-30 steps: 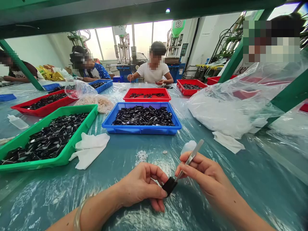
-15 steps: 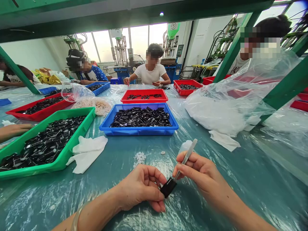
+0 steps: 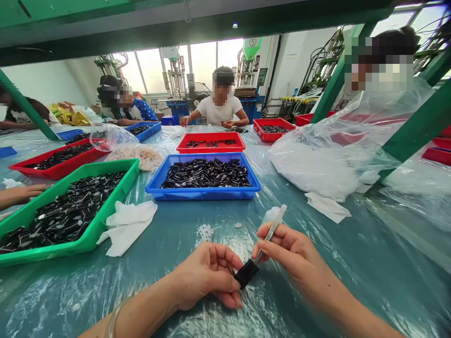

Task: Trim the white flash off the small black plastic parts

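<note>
Pinching one black piece (image 3: 246,273) between thumb and fingers, the left hand (image 3: 207,274) is in front of the big blue tray (image 3: 202,193). The right hand (image 3: 289,249) is also in front of the tray, thumb and fingers closed on one metal tool (image 3: 275,226). I cannot tell if the tool's tips are together or apart.

The piece is in front of the big blue tray, too. Its long side slants: the near end is at the left thumb, and the far end points right and away, up to the tool's tip.

Left of the big blue tray is one green tray (image 3: 70,250). Three red trays are near it: one behind (image 3: 211,149), one left (image 3: 58,173), one behind and right (image 3: 273,137). Two white cloths lie lower, one left (image 3: 130,225), one right (image 3: 327,207). In front are one lone white bit (image 3: 238,226) and one heap of bits (image 3: 204,232), too small to count. Right of it is one big clear bag (image 3: 317,164).
</note>
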`<state>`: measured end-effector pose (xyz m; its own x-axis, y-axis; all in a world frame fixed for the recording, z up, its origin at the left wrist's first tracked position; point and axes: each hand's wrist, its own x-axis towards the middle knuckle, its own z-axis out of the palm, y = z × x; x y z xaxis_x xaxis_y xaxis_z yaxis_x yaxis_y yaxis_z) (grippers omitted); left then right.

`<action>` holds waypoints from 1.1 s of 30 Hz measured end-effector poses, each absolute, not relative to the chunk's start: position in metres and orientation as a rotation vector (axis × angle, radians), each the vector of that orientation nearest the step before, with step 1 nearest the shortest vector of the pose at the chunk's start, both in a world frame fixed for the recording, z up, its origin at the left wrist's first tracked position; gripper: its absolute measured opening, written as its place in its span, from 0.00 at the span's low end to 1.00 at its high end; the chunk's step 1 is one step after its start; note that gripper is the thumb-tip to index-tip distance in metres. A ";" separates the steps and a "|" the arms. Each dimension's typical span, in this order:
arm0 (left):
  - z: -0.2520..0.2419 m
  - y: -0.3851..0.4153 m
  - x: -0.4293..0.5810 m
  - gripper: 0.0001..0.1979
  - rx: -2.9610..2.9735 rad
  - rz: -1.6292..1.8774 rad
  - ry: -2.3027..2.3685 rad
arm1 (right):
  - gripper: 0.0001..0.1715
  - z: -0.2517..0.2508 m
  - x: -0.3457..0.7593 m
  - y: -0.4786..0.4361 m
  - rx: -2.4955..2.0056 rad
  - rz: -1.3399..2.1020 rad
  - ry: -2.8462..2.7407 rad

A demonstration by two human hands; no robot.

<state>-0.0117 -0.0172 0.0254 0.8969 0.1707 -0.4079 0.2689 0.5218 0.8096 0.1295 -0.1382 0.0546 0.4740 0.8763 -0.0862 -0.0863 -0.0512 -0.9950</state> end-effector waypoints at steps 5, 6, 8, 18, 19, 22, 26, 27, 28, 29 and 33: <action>0.028 -0.018 -0.012 0.12 1.010 -0.047 0.501 | 0.13 0.053 0.130 -0.138 -1.412 0.901 -0.752; 0.028 -0.018 -0.012 0.12 1.014 -0.047 0.500 | 0.13 0.052 0.130 -0.138 -1.405 0.900 -0.752; 0.027 -0.018 -0.012 0.13 1.022 -0.043 0.498 | 0.12 0.051 0.130 -0.138 -1.392 0.899 -0.755; 0.027 -0.020 -0.011 0.12 1.045 0.001 0.560 | 0.11 0.050 0.132 -0.137 -1.369 0.917 -0.728; 0.027 -0.020 -0.011 0.13 1.042 0.007 0.568 | 0.11 0.050 0.131 -0.137 -1.371 0.916 -0.723; 0.026 -0.021 -0.011 0.14 1.033 0.018 0.591 | 0.10 0.050 0.131 -0.137 -1.375 0.911 -0.718; 0.025 -0.021 -0.011 0.14 1.021 0.025 0.604 | 0.11 0.047 0.132 -0.136 -1.377 0.907 -0.718; 0.025 -0.021 -0.010 0.14 1.019 0.029 0.604 | 0.12 0.046 0.132 -0.136 -1.379 0.905 -0.717; 0.025 -0.021 -0.010 0.14 1.017 0.032 0.605 | 0.12 0.046 0.132 -0.136 -1.380 0.903 -0.716; 0.025 -0.020 -0.010 0.13 1.017 0.033 0.605 | 0.12 0.045 0.132 -0.136 -1.380 0.903 -0.717; 0.026 -0.020 -0.009 0.14 1.010 0.039 0.602 | 0.13 0.043 0.133 -0.135 -1.380 0.904 -0.729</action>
<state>-0.0094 -0.0198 0.0258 0.8379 0.3011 -0.4553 0.2401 0.5457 0.8028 0.1329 -0.1352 0.0431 0.4899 0.8682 -0.0789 -0.1071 -0.0299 -0.9938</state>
